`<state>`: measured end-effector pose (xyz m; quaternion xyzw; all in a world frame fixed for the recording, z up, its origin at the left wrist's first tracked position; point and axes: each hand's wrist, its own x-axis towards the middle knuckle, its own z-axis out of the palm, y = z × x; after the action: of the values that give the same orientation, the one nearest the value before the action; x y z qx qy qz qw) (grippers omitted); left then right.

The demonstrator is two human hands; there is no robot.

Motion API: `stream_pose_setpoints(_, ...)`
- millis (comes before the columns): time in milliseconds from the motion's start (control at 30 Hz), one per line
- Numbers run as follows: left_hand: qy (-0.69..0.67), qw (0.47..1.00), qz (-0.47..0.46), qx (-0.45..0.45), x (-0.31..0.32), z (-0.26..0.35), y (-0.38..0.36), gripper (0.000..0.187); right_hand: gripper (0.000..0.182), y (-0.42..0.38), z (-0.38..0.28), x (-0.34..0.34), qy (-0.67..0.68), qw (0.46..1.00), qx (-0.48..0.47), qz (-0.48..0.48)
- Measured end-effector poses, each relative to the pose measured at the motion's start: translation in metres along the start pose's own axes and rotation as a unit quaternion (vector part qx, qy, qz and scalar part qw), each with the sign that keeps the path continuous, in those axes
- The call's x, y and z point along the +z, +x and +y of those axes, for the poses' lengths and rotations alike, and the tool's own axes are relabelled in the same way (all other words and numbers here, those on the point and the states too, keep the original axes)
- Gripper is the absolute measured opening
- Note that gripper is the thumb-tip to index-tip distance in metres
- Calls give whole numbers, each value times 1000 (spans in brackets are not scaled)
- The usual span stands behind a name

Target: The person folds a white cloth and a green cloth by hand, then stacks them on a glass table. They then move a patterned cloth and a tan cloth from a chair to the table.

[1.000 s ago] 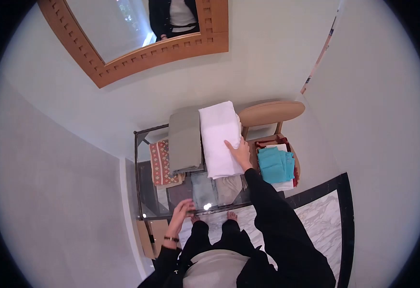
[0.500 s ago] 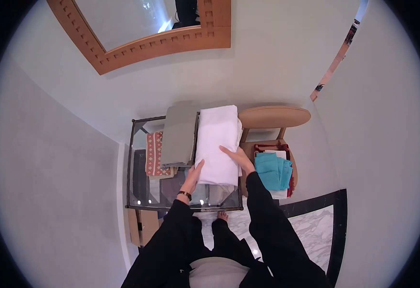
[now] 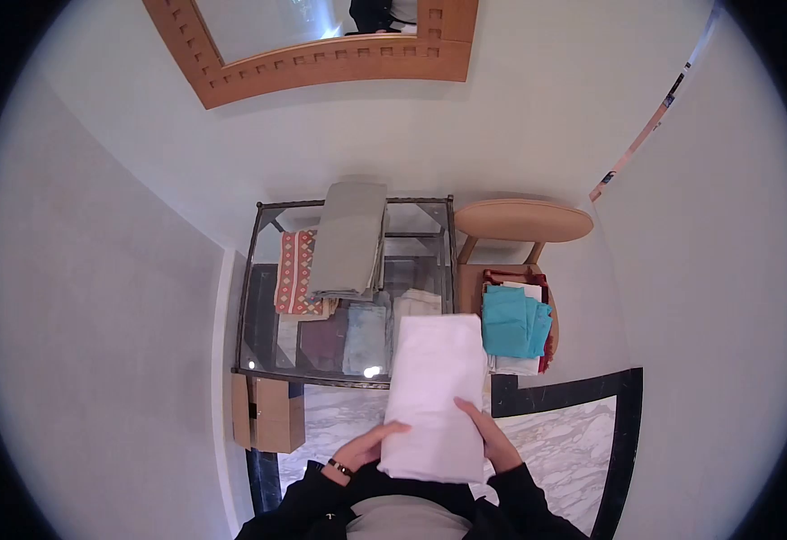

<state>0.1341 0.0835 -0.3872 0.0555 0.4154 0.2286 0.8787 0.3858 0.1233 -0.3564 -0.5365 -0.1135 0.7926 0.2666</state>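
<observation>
Close in front of my body is a thick folded white cloth [image 3: 434,387], held between both hands. My left hand [image 3: 368,447] grips its lower left side, thumb on top and fingers underneath. On the lower right side, my right hand [image 3: 491,438] holds it in the same way. The far end of the cloth overlaps the front edge of the glass-topped table [image 3: 357,382] in this view. A folded grey-green cloth [image 3: 350,238] lies at the back of the table, partly over a red-and-cream patterned cloth [image 3: 297,274].
To the right stands a wooden chair [image 3: 524,220] with folded turquoise cloths [image 3: 509,322] stacked on its seat. Folded jeans [image 3: 366,337] show through the glass. A cardboard box [image 3: 278,416] is at the table's front left. A wood-framed mirror [image 3: 339,76] hangs on the wall.
Both hands have drawn the white cloth off the tabletop toward my body, slightly to the right. The right part of the glass, covered before, now shows. The view has shifted a little.
</observation>
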Motion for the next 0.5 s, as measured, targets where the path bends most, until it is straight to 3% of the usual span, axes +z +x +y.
stream_pose_setpoints(100, 12, 999, -41, -17, -6, -37, -20, 60, 66, -15, 44, -21, 6, 998, 54, -33)
stream_pose_setpoints(233, 17, 993, -115, 4, -47, -110, -40, 68, 69, -49, 76, -5, -150, 989, -18, 10)
stream_pose_setpoints(300, 173, 982, -70, -40, -31, -98, -97, 70, 72, -58, 104, 4, -226, 971, -74, -6)
stream_pose_setpoints(333, 133, 987, -72, -59, -44, -107, -99, 71, 82, -55, 118, 6, -250, 965, -68, -35)
stream_pose_setpoints(400, 36, 991, -72, -110, -60, -151, -112, 72, 79, -58, 132, 17, -268, 962, -3, -53)
stream_pose_setpoints(500, 19, 989, 59, -134, -74, -170, -126, 59, 79, -26, 160, 26, -220, 967, 102, -73)
